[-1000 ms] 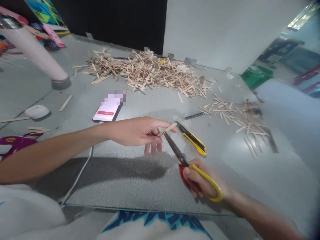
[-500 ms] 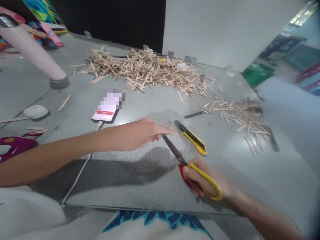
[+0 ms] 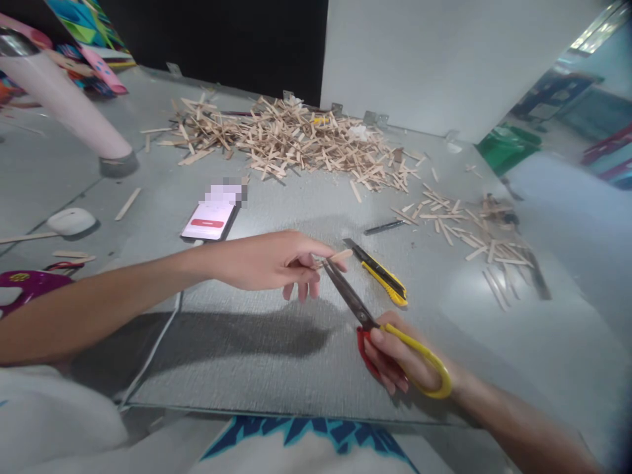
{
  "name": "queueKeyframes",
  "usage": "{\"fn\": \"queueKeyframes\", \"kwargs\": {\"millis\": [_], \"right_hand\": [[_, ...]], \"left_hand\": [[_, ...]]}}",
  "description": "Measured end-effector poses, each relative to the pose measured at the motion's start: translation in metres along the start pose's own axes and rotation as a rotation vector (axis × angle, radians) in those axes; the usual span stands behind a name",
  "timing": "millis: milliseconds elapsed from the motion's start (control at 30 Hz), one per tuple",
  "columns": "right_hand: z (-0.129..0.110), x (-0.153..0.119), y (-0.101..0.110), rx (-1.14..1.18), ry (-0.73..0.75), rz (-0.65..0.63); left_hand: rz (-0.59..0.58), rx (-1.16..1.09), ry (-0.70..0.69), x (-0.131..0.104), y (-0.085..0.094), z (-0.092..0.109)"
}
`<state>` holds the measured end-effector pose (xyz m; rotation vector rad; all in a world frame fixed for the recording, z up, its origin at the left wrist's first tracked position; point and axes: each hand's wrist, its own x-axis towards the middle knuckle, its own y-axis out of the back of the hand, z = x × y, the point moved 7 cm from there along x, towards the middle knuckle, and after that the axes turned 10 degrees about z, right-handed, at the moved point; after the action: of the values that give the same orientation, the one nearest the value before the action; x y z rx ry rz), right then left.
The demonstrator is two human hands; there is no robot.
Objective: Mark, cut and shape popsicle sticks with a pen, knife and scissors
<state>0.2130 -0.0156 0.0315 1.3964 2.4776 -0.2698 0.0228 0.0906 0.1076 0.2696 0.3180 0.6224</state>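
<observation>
Grained grey tabletop (image 3: 276, 388) beneath metal scissors (image 3: 349, 294)

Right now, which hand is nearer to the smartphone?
Left. The left hand is just to the right of the smartphone; the right hand, gripping scissors, is farther right and closer in.

- White garment (image 3: 276, 459) at the near side, loosely folded at left
- Jagged print (image 3: 316, 431) on it, dark blue edged in light blue
- Small blue mark (image 3: 4, 401) at far left
- Left hand (image 3: 281, 261) and right hand (image 3: 395, 352) bare
</observation>
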Motion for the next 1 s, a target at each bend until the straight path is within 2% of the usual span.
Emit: {"fn": "queueKeyframes", "kwargs": {"millis": [200,367,467,567,667,767,900,1000], "right_hand": [[0.018,-0.004,-0.001,0.116,-0.052,-0.077],[0.015,-0.007,-0.010,0.312,-0.114,-0.103],[0.011,-0.007,-0.016,0.410,-0.087,-0.111],[0.010,-0.004,-0.016,0.412,-0.029,-0.114],[0.014,0.002,-0.010,0.369,0.006,-0.039],[0.018,0.003,-0.004,0.342,0.033,0.017],[0.022,0.000,-0.002,0.260,0.034,0.039],[0.021,-0.005,-0.003,0.229,0.036,0.036]], "left_hand": [[-0.064,-0.088,0.024,-0.002,-0.003,0.007],[-0.097,-0.148,0.033,-0.002,-0.005,0.008],[-0.087,-0.112,0.015,-0.002,-0.001,0.007],[-0.004,0.022,0.028,-0.001,0.007,0.002],[0.187,0.158,0.039,0.002,0.020,-0.001],[0.334,0.177,0.028,0.002,0.028,0.000],[0.407,0.221,-0.036,-0.004,0.025,0.013],[0.371,0.142,-0.065,-0.009,0.015,0.020]]}}
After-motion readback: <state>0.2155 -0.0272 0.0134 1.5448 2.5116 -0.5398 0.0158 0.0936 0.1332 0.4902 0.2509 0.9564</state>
